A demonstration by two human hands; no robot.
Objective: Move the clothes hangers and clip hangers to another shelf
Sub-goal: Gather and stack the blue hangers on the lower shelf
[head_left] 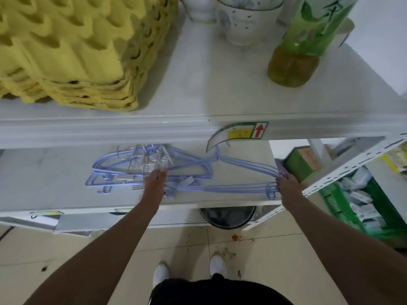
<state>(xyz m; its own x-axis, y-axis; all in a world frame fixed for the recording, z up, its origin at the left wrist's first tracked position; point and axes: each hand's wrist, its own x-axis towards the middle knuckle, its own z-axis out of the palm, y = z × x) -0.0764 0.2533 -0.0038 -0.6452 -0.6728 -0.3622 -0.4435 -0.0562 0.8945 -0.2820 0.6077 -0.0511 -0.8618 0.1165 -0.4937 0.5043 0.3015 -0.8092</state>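
we reach both arms down to the lower white metal shelf (55,172), where the pale blue wire clothes hangers (242,170) and the blue clip hangers with silvery metal clips (136,166) lie flat in one tangled heap near the shelf's front edge, stretching from its middle to its right end. our left hand (155,181) rests fingers-forward on the clip-heavy middle of the heap, fingers fairly straight and seemingly pressing rather than clasping, likely to steady the snarl. our right hand (286,183) curls its fingers round the hanger ends at the shelf's right edge, a grip that should let us draw the bundle out together. nothing has left this shelf yet. the upper shelf (198,84) holds stacked yellow moulded egg trays (66,51) at its left, a green-labelled bottle (295,60) at its right
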